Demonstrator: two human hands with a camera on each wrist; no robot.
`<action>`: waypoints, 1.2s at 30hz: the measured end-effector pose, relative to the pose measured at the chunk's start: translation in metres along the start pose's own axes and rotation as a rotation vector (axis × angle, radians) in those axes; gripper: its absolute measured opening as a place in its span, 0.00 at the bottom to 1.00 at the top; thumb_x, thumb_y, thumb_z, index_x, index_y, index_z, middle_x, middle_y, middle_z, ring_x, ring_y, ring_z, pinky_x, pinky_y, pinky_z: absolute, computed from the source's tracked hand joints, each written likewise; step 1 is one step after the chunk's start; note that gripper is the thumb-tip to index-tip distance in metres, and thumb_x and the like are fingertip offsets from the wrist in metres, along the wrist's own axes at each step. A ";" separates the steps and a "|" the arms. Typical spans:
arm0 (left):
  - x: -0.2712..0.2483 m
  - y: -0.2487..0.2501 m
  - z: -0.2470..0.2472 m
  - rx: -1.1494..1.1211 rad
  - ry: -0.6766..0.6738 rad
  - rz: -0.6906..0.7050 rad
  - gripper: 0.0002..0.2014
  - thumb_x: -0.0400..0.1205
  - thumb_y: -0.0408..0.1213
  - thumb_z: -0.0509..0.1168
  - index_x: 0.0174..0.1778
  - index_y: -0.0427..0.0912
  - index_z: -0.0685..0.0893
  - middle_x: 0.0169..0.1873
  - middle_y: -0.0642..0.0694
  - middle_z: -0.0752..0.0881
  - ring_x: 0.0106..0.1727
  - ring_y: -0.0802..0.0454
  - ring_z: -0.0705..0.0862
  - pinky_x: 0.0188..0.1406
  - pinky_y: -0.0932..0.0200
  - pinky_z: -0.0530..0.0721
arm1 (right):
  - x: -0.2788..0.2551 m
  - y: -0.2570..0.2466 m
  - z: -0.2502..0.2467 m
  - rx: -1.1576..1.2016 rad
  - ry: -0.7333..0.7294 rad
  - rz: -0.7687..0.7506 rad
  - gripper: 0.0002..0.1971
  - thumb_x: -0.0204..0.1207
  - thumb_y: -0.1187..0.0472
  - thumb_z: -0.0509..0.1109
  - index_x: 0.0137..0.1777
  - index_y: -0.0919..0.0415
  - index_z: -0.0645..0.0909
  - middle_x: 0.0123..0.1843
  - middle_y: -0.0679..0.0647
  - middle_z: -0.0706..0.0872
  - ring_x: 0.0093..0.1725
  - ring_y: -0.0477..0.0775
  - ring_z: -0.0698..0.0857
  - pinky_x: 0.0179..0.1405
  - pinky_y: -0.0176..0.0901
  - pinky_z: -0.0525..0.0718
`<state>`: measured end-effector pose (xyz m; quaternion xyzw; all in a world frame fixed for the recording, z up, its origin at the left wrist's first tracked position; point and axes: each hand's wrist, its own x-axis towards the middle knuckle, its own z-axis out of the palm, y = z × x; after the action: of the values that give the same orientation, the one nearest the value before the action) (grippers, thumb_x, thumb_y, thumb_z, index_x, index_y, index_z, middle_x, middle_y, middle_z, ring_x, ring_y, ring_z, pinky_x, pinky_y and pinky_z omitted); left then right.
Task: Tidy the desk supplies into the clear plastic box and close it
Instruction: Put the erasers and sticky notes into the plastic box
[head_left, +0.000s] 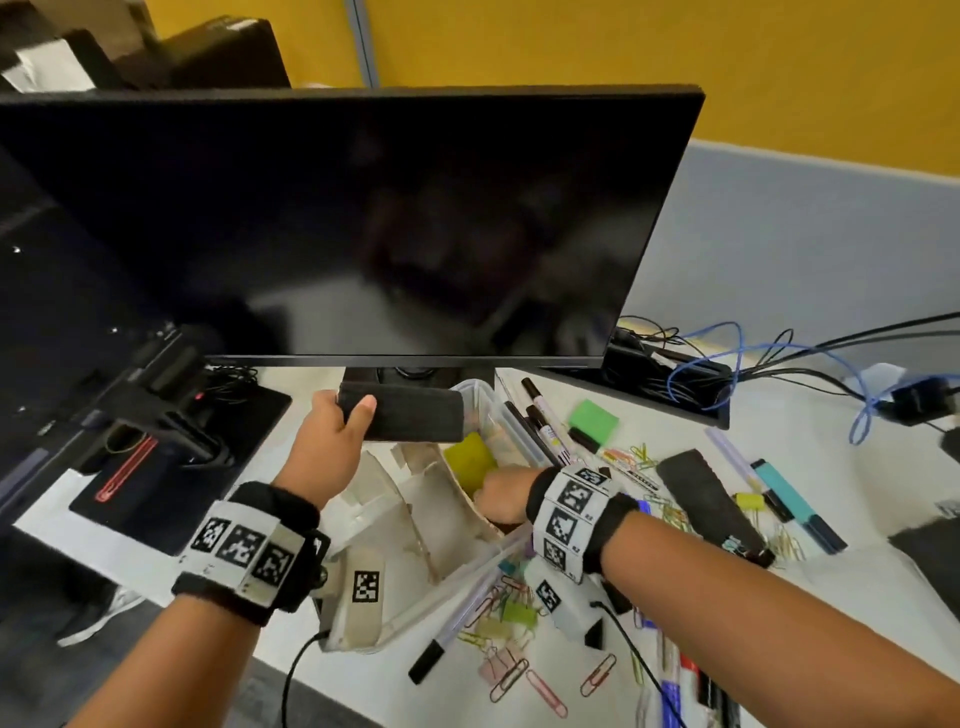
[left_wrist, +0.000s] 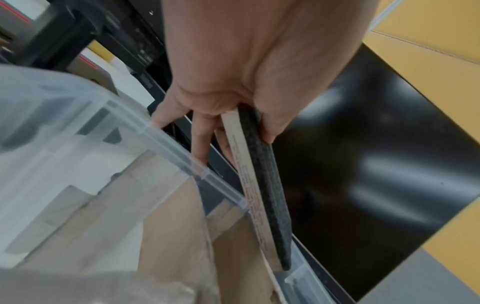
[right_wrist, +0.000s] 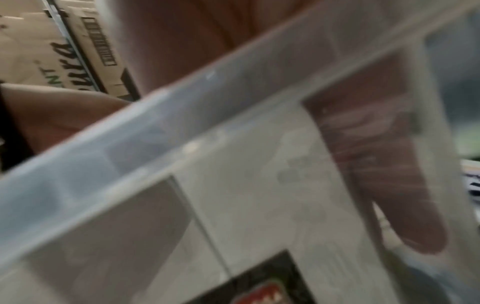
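Observation:
My left hand (head_left: 353, 410) grips a black felt eraser (head_left: 410, 415) by one end and holds it level above the clear plastic box (head_left: 485, 400), just under the monitor. In the left wrist view the thumb and fingers (left_wrist: 200, 144) pinch the eraser (left_wrist: 262, 185), which has a pale wooden back, above the box rim (left_wrist: 168, 144). My right hand (head_left: 498, 493) is at the box's right side, fingers curled over its wall. Through the blurred clear wall (right_wrist: 182, 123) one finger (right_wrist: 376, 174) shows. Inside lie a yellow pad (head_left: 470, 460) and pale card pieces (head_left: 415, 509).
A black monitor (head_left: 363, 223) stands close behind the box. To the right lie markers (head_left: 540, 415), a green pad (head_left: 592, 418), a second black eraser (head_left: 711, 499), a teal highlighter (head_left: 795, 499) and several paper clips (head_left: 509, 670). Cables (head_left: 727, 364) trail at the back right.

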<state>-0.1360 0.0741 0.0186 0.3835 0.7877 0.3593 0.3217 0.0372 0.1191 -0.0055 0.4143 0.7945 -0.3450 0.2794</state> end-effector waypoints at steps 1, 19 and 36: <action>0.001 -0.001 0.001 0.011 -0.015 0.007 0.17 0.86 0.44 0.56 0.63 0.33 0.71 0.49 0.42 0.79 0.53 0.45 0.79 0.50 0.55 0.72 | 0.001 0.000 -0.002 -0.009 -0.004 0.001 0.19 0.85 0.63 0.49 0.66 0.75 0.74 0.70 0.71 0.76 0.64 0.64 0.77 0.61 0.48 0.74; 0.036 0.019 0.006 0.457 -0.461 0.488 0.27 0.82 0.39 0.64 0.76 0.55 0.63 0.71 0.45 0.69 0.73 0.47 0.71 0.76 0.52 0.70 | -0.073 0.032 -0.007 0.352 0.665 -0.197 0.28 0.75 0.50 0.54 0.77 0.42 0.61 0.60 0.46 0.66 0.55 0.46 0.71 0.56 0.34 0.71; 0.027 0.001 0.011 0.757 -0.698 0.501 0.38 0.78 0.19 0.51 0.83 0.49 0.51 0.75 0.44 0.64 0.67 0.42 0.76 0.63 0.56 0.76 | -0.003 0.010 0.017 -0.026 0.184 -0.012 0.31 0.81 0.38 0.43 0.81 0.51 0.55 0.85 0.54 0.48 0.84 0.52 0.37 0.82 0.51 0.39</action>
<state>-0.1404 0.1010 0.0074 0.7429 0.5935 -0.0306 0.3081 0.0501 0.1086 -0.0169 0.4359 0.8237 -0.2968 0.2083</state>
